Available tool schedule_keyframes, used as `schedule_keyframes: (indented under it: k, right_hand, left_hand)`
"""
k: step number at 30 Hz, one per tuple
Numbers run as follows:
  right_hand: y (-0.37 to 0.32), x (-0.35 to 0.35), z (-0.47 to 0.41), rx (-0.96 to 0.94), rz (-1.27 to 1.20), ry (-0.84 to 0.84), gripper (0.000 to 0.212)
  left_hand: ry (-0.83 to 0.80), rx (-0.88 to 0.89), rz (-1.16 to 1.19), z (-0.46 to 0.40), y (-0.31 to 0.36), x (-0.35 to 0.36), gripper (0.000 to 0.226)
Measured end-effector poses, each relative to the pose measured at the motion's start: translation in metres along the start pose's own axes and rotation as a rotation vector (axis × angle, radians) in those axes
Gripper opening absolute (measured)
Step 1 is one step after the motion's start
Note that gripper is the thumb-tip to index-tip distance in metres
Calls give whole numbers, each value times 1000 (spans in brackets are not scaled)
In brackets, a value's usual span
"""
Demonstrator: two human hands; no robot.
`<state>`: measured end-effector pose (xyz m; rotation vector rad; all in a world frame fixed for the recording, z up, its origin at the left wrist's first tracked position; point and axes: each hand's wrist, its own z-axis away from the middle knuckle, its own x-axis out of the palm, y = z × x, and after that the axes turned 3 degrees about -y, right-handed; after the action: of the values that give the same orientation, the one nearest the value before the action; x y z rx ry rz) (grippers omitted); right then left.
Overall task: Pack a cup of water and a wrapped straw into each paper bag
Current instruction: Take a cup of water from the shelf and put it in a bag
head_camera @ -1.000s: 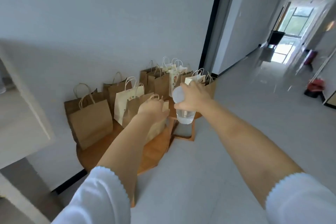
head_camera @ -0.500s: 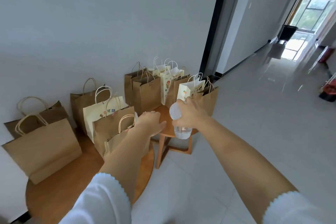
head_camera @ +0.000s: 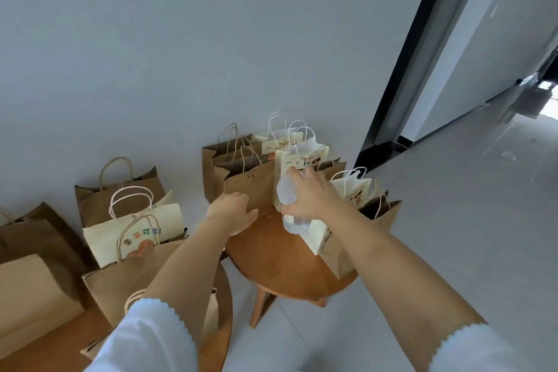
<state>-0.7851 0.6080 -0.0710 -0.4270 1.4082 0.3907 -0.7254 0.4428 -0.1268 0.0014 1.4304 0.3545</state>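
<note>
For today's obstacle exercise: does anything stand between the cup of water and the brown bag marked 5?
Nothing visible does. The right hand holds the cup of water beside the brown bag, which the left hand touches.

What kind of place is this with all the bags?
Probably an indoor hallway, maybe in an office building: a plain grey wall, a shiny tiled floor running off down a corridor, and paper bags on small wooden tables.

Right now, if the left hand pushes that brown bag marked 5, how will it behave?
The brown bag marked 5 is thin paper, so it will probably dent or slide. It looks light and could tip. The left hand rests at its base; the right hand holds the cup of water.
</note>
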Motion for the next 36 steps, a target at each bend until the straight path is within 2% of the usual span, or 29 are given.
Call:
schedule_keyframes:
  k: [5,10,16,20,24,30,36]
  right_hand:
    - [33,18,-86,-137,39,-49,89]
    - [63,21,-156,-266,73,-82,87]
    - [78,26,-216,-318,66,-85,88]
    - [84,30,-246,-336,55,-87,87]
    - [85,34,-268,-354,63,-82,83]
    - [92,40,-287,-318,33,-97,82]
    - [104,44,-292,-301,36,-107,88]
  left_hand:
    - [-11,-166,34,-66,12,20,38]
    - [-13,-213,95,-120,31,26,36]
    - [-7,-454,99,-152,-6,39,31]
    - [-3,-583,81,-171,-31,50,39]
    - [-30,-619,61,-189,-48,60,43]
    - [-100,-666,154,-218,-64,76,22]
    - [-120,-627,275,-228,-60,87,23]
